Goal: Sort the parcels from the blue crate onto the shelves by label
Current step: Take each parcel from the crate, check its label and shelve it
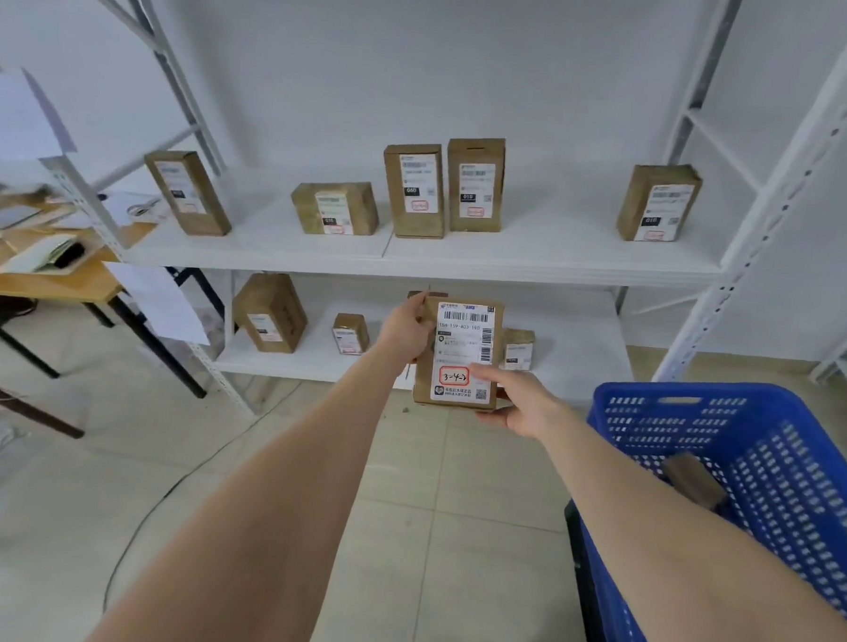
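**Parcel raised for a label check**

The white shelves (pixel 552 251) carry boxed parcels on two levels, labels facing out. The blue crate (pixel 797 463) at the right holds at least one more box. In front of the lower shelf a brown parcel (pixel 459 352) is held face-on, probably so it can be read. The left hand (pixel 404 332) grips its upper left edge. The right hand (pixel 525 404) clasps its lower right corner, thumb beside the red-boxed mark (pixel 454 376), which looks like "3-4-2".

Matt brown cardboard parcel (pixel 459 354) with a smooth white paper label (pixel 464 342); perforated blue plastic crate (pixel 730 425); white-painted metal shelves (pixel 513 256).
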The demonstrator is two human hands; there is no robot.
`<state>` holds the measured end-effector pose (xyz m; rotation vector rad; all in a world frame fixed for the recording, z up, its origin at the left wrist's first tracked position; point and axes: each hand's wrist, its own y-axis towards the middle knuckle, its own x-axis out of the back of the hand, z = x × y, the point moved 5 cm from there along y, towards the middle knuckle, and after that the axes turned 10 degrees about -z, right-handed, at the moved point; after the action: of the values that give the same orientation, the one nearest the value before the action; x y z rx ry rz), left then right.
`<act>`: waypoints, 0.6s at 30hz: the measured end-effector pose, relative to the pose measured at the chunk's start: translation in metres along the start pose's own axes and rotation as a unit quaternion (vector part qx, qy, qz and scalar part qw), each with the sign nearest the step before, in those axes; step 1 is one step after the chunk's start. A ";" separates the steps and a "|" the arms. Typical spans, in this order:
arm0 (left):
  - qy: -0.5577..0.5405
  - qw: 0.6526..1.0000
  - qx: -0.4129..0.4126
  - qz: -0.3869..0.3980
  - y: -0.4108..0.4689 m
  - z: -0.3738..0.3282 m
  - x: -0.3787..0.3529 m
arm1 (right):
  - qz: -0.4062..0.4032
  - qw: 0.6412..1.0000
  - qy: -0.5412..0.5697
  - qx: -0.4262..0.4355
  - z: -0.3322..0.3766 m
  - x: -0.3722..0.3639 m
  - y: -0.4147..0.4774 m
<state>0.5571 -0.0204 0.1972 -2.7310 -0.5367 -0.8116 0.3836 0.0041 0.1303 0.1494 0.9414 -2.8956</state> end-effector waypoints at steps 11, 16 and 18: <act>-0.011 0.997 0.073 0.012 0.144 0.103 0.050 | 0.000 0.999 -0.031 -0.042 -0.009 -0.134 0.123; 0.031 0.994 0.103 0.029 0.225 0.159 0.066 | -0.005 0.996 -0.038 -0.086 -0.019 -0.199 0.194; 0.022 0.992 0.122 0.031 0.248 0.177 0.074 | -0.004 0.994 -0.046 -0.102 -0.025 -0.224 0.216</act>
<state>0.8005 -0.1653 0.0633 -2.4890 -0.5032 -0.7368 0.6328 -0.1424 0.0121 -0.0047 1.2151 -2.7636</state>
